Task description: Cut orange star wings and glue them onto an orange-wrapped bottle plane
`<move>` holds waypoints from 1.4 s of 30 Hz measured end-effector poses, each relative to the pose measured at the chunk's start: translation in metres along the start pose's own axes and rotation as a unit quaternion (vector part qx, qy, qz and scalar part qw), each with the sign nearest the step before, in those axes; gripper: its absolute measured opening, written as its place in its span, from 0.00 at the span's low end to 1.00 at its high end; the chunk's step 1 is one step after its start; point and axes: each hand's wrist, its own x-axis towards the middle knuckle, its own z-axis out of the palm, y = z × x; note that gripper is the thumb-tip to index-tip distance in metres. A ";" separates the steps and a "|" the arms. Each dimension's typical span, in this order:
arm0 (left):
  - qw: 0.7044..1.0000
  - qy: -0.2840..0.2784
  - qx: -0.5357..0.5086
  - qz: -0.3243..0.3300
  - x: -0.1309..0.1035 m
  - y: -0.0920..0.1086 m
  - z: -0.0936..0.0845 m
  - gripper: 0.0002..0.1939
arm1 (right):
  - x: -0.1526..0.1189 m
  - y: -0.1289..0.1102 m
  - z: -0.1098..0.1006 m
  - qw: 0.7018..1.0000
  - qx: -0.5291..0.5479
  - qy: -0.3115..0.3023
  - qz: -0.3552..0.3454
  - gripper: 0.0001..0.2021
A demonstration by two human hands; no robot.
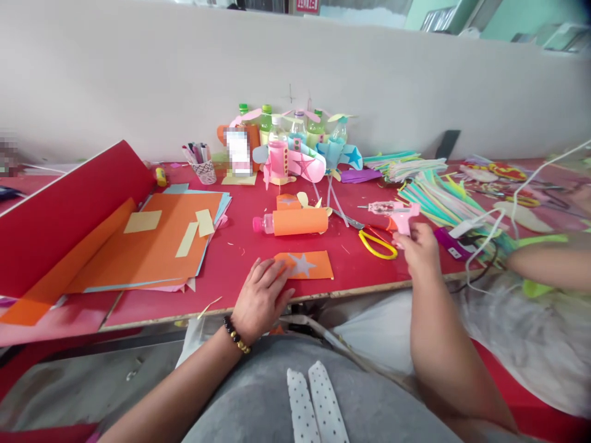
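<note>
My left hand [261,295] rests near the table's front edge, fingers stretched flat over the left end of an orange paper piece [318,264] that bears a grey star. My right hand [420,246] is closed around the handle of a pink glue gun [392,211], its nozzle pointing left. Beyond the left hand a plastic bottle wrapped in orange paper [300,222] lies on its side, pink cap to the left. Scissors with yellow and orange handles [377,245] lie just left of the right hand. A second orange piece with a star [288,201] lies behind the bottle.
Orange sheets [152,240] are stacked at left beside a tall red board [78,209]. Decorated bottles [278,157] and a pen cup [203,172] stand at the back. Colourful strips [434,197], a purple power strip [455,245] and white cables lie right, near another person's arm [549,261].
</note>
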 end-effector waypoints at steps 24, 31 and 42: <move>0.979 -0.146 0.075 0.124 0.027 0.041 0.024 0.29 | -0.021 -0.048 0.004 0.930 -0.060 -0.355 -0.065 0.15; 0.977 -0.155 0.079 0.122 0.027 0.043 0.024 0.29 | -0.021 -0.051 0.004 0.923 -0.063 -0.368 -0.088 0.16; 0.978 -0.148 0.085 0.118 0.028 0.044 0.025 0.30 | -0.023 -0.043 0.008 0.928 -0.053 -0.358 -0.087 0.19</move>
